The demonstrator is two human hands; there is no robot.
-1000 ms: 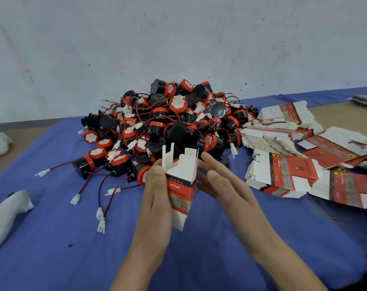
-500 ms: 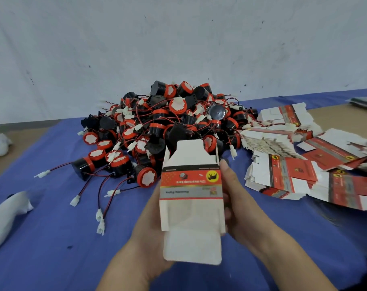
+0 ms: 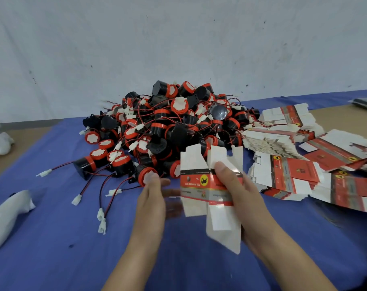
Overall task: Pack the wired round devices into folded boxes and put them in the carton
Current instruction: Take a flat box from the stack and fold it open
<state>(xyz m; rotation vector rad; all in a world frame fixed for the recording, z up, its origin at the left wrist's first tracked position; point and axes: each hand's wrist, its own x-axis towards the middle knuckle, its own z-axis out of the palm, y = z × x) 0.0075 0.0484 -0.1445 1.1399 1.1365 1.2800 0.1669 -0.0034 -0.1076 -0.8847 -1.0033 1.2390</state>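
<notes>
A red-and-white cardboard box (image 3: 199,185) with its end flaps unfolded is held above the blue cloth. My right hand (image 3: 239,192) grips it, thumb across the red band. My left hand (image 3: 152,198) is just left of the box with straight fingers, its fingertips blurred near the box's left edge; nothing is in it. Behind the box lies a big pile of black round devices (image 3: 168,127) with red rims, red-black wires and white plugs. The carton is not in view.
Stacks of flat unfolded boxes (image 3: 283,164) spread on the right. A blue cloth (image 3: 52,238) covers the table. A white wrapped bundle (image 3: 8,215) lies at the left; another white object (image 3: 2,141) sits at the far left edge. A wall stands behind the pile.
The box has shifted right into my right hand and opened out wider. My left hand has come off it and now sits beside it with straight fingers.
</notes>
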